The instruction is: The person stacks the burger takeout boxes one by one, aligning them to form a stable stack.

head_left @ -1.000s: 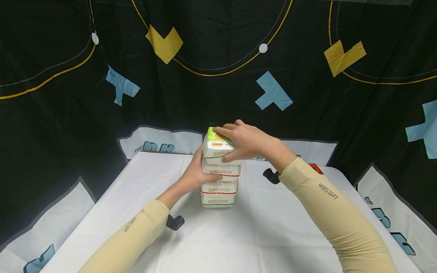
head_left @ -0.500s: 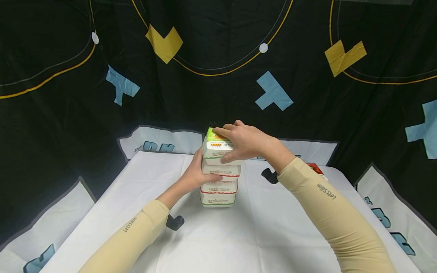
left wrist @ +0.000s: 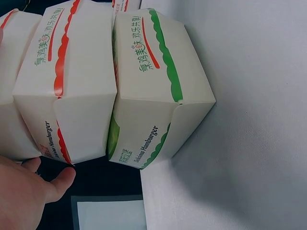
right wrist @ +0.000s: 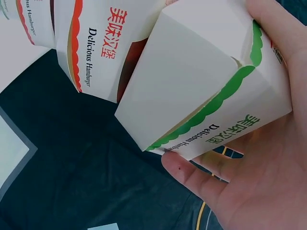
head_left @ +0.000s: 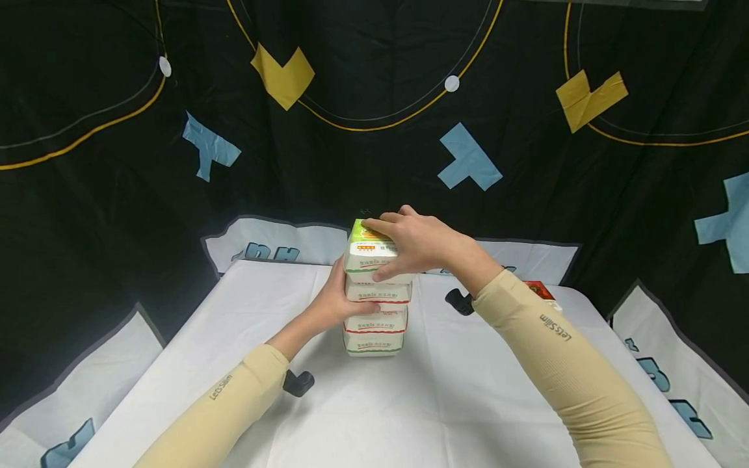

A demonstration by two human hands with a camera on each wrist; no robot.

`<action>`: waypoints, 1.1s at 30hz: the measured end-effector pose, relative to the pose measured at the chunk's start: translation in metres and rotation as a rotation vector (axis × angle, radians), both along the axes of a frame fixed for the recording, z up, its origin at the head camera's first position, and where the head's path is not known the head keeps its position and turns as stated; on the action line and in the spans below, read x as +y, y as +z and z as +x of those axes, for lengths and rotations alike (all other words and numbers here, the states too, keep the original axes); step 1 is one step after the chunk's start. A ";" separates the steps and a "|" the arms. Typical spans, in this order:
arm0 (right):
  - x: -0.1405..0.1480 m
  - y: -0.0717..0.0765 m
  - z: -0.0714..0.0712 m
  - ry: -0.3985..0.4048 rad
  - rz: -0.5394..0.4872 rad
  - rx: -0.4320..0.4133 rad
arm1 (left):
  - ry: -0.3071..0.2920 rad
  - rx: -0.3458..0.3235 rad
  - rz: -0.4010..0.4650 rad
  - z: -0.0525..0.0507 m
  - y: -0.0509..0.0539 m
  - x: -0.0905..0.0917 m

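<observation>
Cardboard burger box point(head_left: 364, 260) atop the stack point(head_left: 376, 325), clasped thumb-to-fingers in right hand point(head_left: 417, 242); stack hugged lower down by left hand point(head_left: 339, 299). Go gentle, line it up flush, don't crush.

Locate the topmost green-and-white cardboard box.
Near the head view's centre, the topmost green-and-white cardboard box is held from its right by the right hand, above a red-striped white cardboard box.
</observation>
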State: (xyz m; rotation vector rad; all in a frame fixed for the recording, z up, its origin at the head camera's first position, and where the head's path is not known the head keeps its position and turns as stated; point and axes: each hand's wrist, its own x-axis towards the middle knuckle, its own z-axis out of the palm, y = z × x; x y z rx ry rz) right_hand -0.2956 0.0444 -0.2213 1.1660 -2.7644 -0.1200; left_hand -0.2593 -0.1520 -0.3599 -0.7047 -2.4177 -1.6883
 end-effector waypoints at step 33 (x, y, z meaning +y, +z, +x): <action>0.001 -0.001 -0.001 0.009 -0.006 -0.015 | 0.060 0.061 0.092 -0.026 0.012 -0.009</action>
